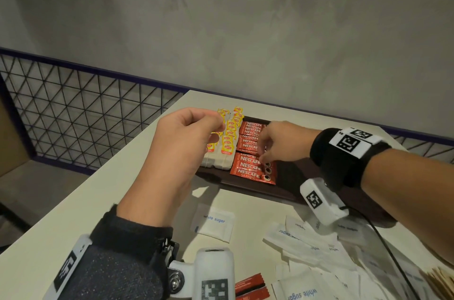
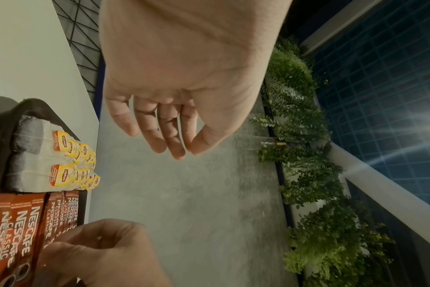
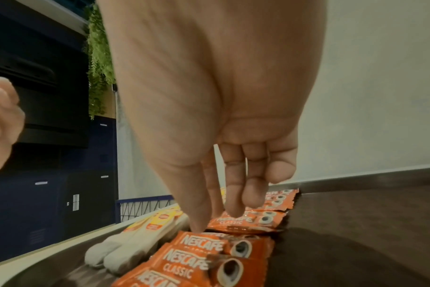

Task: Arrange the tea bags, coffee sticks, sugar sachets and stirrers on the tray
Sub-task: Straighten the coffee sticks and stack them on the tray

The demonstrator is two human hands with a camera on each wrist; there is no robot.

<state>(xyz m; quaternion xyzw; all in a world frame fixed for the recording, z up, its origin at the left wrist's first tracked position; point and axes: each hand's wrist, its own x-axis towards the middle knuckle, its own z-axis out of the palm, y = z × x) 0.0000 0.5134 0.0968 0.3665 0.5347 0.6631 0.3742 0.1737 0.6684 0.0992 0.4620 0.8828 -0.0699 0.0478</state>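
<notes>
The coffee sticks (image 1: 253,152) are being touched by the down-pointing fingertips of the right hand (image 1: 280,144), nothing being gripped, beside the tea bags (image 1: 224,142) on the tray (image 1: 292,184). The left hand (image 1: 179,142) is being held above the tea bags, loosely curled and empty. Sugar sachets (image 1: 307,250) are lying loose on the bench (image 1: 73,213) near the tray.

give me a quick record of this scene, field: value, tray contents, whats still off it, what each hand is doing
tray: dark, on the white table
tea bags: in the tray's left part, yellow tags up
coffee sticks: red, in rows right of the tea bags
sugar sachets: still loose on the table, near side of the tray
stirrers: cannot tell
left hand: raised above the tea bags, fingers loosely curled, holding nothing
right hand: fingertips down on the coffee sticks
</notes>
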